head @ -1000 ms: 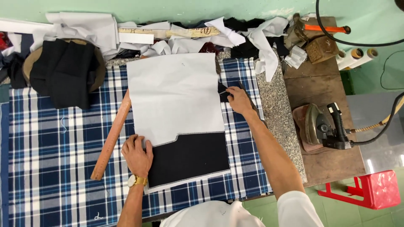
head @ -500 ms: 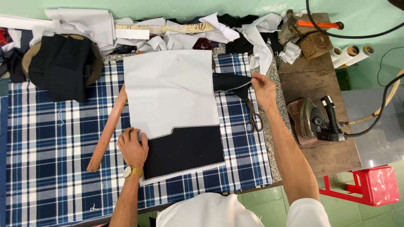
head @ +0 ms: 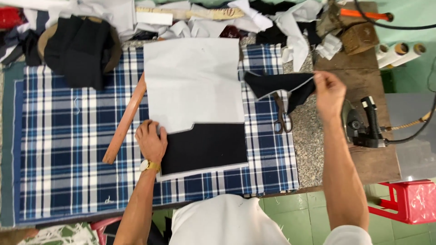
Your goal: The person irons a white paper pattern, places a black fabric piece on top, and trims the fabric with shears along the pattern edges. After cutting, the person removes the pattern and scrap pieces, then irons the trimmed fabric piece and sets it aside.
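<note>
Two hands are seen: the left hand [head: 152,141] and the right hand [head: 329,93]. One pair of scissors [head: 282,115], one wooden ruler [head: 125,120], one iron [head: 365,124], one grey pattern sheet [head: 193,84] and three thread cones [head: 402,52] are counted, along with one red stool [head: 408,202].

I'm viewing a tailoring workshop: a plaid-covered cutting table [head: 68,149], scissors [head: 281,115], an iron [head: 363,124], thread cones [head: 402,52] and heaped fabric scraps [head: 272,20].
</note>
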